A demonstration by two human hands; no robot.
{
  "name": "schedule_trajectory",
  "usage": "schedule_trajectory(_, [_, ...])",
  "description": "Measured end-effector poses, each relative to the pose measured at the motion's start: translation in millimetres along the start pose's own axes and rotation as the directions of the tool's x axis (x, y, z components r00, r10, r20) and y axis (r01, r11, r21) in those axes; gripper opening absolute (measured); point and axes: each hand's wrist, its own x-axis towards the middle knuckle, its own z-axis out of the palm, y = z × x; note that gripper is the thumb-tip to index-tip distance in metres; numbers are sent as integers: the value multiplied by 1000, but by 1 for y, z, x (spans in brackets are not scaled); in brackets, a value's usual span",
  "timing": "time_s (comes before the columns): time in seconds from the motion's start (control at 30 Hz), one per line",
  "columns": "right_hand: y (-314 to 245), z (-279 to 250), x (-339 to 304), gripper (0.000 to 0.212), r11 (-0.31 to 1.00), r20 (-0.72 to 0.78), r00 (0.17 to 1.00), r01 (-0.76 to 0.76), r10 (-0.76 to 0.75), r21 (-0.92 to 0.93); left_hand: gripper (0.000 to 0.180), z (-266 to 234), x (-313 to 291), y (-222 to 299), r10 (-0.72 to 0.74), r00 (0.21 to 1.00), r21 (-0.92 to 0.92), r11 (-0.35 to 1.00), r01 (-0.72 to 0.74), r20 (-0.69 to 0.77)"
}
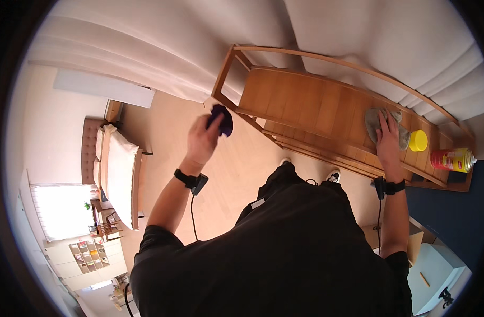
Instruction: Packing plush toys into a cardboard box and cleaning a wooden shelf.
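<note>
Grey cloth (372,129): bunched on the top board of the wooden rack (316,100), toward its right end.
Right hand (388,138): laid over the grey cloth, fingers extended and slightly parted, pressing rather than visibly pinching it.
Dark purple cloth (225,124): bundled in the left hand, off the rack's left end.
Left hand (202,138): fingers curled around the purple bundle, above the floor (170,127); how tightly they close, I cannot tell.
Yellow cap (418,141): on the rack, just right of the grey cloth.
Red and yellow can (452,160): lies to the right of the yellow cap, near the rack's right end.
Wrists: each wears a black strap with a small box and a cable.
Curtain (369,37): pale, hanging along the rack's far side.
Bed (120,171): well apart, to the left, with a tufted brown headboard (90,150).
Blue-topped box (435,272): near right, with an orange stick (424,279) on it.
</note>
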Motion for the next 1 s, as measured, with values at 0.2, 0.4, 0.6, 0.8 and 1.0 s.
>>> schedule_trajectory(0.2, [-7,1,0,62,973,23,998,-45,52,-226,36,1,137,-71,126,971,-81,986,-145,-203])
schedule_trajectory(0.4, [-181,11,25,63,968,-132,982,-103,135,228,26,44,191,-89,417,908,-411,834,-367,37])
schedule_trajectory(0.6, [-398,72,82,56,463,128,992,-108,-12,880,46,19,125,-53,504,861,-841,436,-319,-65])
schedule_trajectory(0.8, [-389,64,123,40,310,7,877,-177,480,934,53,29,158,-139,143,974,-730,645,-225,-174])
schedule_trajectory(1.0, [-392,113,244,50,799,-341,730,588,-592,-126,60,114,225,-140,150,985,-954,296,40,88])
